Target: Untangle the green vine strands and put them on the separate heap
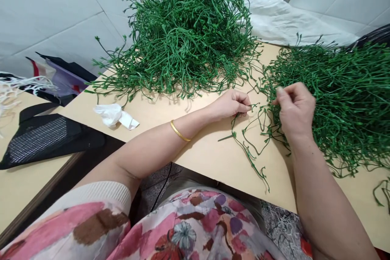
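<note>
My left hand (pixel 233 105), with a gold bangle at its wrist, pinches a thin green stem (pixel 255 107) that looks like artificial plant material. To its right my right hand (pixel 295 109) is closed, thumb against fingers, at the edge of the right heap of green stems (pixel 344 93). A thin strand seems to run to its fingertips, though the fingers partly hide it. Loose on the table below both hands lies a branched green stem (pixel 250 158). A taller heap of the same stems (pixel 189 40) rises beyond my left hand.
The pale table (pixel 201 146) ends close to my body. A crumpled white tissue (pixel 114 115) lies left. Further left are a black mesh item (pixel 39 138) and white strands (pixel 18 89) on another surface. White cloth or plastic (pixel 283 18) sits against the tiled wall.
</note>
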Tool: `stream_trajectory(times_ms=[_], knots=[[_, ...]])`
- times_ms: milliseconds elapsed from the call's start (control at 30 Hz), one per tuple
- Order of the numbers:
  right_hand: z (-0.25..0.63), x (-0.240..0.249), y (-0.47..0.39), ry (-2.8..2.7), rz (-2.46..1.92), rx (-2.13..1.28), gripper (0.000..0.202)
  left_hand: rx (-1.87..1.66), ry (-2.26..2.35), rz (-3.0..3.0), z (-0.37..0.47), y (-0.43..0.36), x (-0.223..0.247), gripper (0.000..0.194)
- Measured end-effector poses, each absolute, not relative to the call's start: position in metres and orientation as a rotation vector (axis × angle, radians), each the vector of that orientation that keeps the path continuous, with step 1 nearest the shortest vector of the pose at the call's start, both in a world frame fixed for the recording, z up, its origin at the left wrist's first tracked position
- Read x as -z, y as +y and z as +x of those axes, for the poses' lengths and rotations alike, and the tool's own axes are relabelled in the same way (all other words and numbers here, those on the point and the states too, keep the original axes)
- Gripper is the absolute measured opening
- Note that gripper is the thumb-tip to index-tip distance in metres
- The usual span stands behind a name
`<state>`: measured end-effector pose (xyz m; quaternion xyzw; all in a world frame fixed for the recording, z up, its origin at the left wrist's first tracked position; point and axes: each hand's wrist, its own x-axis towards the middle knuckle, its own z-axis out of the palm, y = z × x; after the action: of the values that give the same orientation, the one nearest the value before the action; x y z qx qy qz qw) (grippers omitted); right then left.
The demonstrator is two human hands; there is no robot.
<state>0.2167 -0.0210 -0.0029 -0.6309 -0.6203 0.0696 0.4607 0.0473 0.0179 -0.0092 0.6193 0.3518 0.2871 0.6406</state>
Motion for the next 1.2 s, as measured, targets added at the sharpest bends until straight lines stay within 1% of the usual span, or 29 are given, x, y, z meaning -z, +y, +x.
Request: stream_trajectory(times_ms=[100,167,267,367,500,567,633,700,833,1000,1100,1200], knots=[[0.229,0.0,-0.019,-1.444,-1.601,0.157,0.016,-0.643,0.811,1.369,0.047,0.018,0.01,0.013],[0.233,-0.001,-0.019,-1.538,-1.591,0.265,0.015,-0.667,0.813,1.328,0.047,0.02,0.012,0.013],[0.231,-0.005,-0.022,-1.673,-1.571,0.352,0.022,-0.704,0.798,1.238,0.048,0.026,0.016,0.012],[0.227,-0.011,-0.035,-1.818,-1.515,0.322,0.022,-0.719,0.753,1.106,0.046,0.032,0.017,0.01],[0.22,-0.006,-0.067,-2.337,-1.329,0.16,0.02,-0.751,0.669,0.964,0.042,0.039,0.014,0.008],[0.216,0.005,-0.079,-2.54,-1.306,0.163,0.027,-0.754,0.63,0.915,0.04,0.04,0.013,0.007],[0.215,0.016,-0.082,-2.619,-1.319,0.272,0.034,-0.757,0.608,0.872,0.039,0.039,0.012,0.006],[0.216,0.024,-0.076,-2.595,-1.37,0.45,0.034,-0.76,0.617,0.841,0.039,0.039,0.012,0.006],[0.222,0.025,-0.053,-2.464,-1.496,0.724,0.024,-0.779,0.655,0.852,0.038,0.039,0.012,0.009],[0.224,0.019,-0.043,-2.25,-1.476,0.719,0.017,-0.796,0.663,0.883,0.038,0.041,0.015,0.01],[0.225,0.024,-0.041,-2.133,-1.474,0.7,0.016,-0.789,0.666,0.948,0.04,0.04,0.017,0.008],[0.227,0.031,-0.037,-2.173,-1.518,0.699,0.019,-0.777,0.659,1.013,0.042,0.035,0.015,0.009]])
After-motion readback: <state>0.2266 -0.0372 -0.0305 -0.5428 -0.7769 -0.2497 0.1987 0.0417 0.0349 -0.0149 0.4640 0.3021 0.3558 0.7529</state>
